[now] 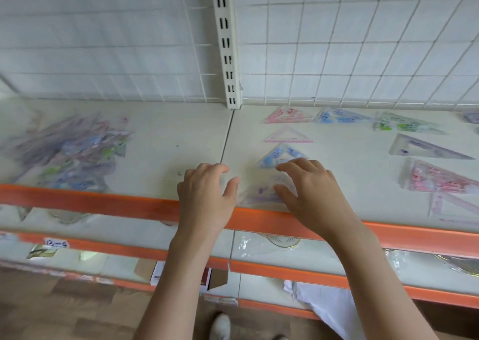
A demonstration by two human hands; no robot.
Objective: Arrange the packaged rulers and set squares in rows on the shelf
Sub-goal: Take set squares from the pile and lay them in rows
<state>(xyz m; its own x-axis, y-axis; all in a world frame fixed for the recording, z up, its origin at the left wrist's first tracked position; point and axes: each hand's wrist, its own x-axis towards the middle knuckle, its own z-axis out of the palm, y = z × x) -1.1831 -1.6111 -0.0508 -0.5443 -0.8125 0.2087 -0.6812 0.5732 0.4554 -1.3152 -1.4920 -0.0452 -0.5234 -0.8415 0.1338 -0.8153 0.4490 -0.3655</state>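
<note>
Partly hand-hidden: blurred purple set square (261, 193).

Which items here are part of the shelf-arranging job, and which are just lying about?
Job:
- purple set square under both hands
- blue set square
- pink set square
- back row of set squares
- unsorted pile
- shelf

Lying about:
- lower-shelf packets
- handwritten label

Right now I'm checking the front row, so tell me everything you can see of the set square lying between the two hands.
The purple set square is a clear plastic triangle with faint purple print, seemingly in a transparent wrapper, though it is blurred. It lies flat on the white shelf, apex pointing back, base along the orange front lip, just in front of the blue set square. The left hand and right hand flank it with loosely spread fingers; actual contact is unclear.
</note>
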